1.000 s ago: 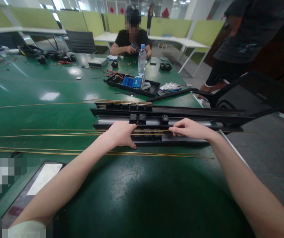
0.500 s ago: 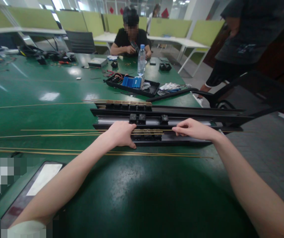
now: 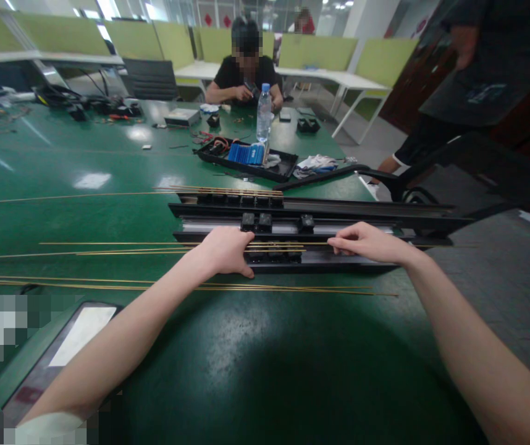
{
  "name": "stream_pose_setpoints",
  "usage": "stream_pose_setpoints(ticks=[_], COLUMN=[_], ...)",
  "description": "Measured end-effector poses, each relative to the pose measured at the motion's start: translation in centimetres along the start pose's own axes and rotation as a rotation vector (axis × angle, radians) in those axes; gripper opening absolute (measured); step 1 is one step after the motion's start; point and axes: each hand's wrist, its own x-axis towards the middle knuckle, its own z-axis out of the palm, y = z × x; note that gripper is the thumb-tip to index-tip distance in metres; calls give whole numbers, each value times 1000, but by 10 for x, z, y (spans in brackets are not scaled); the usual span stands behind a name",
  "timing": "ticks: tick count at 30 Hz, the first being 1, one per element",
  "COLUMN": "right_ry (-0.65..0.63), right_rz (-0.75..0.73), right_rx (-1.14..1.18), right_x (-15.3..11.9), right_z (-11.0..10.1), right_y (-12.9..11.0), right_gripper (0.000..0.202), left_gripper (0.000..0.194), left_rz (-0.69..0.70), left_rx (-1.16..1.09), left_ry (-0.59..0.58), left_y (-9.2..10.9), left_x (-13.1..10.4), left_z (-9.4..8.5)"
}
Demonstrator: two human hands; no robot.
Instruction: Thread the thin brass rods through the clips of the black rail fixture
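Head view, right fingers (image 3: 336, 243) pinching rod (image 3: 317, 243)

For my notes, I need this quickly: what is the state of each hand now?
Left hand: open, spread across the near black rail.
Right hand: closed, thumb and fingers pinching a thin brass-coloured rod.

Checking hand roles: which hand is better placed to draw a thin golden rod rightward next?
Probably the right hand: it seems to pinch one golden rod, while the left hand lies across a long black channel.
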Motion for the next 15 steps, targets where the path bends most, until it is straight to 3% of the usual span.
stream_pose_setpoints(ticks=[15], right_ry=[38], right_rz=[8], right_rx=[-13], right_x=[-13], right_z=[-10], right_y=[22], right_gripper=[58], left_gripper=[70], left_rz=[23], left_rx=[14], left_ry=[17], left_y=[-3], left_x=[0], left_z=[3])
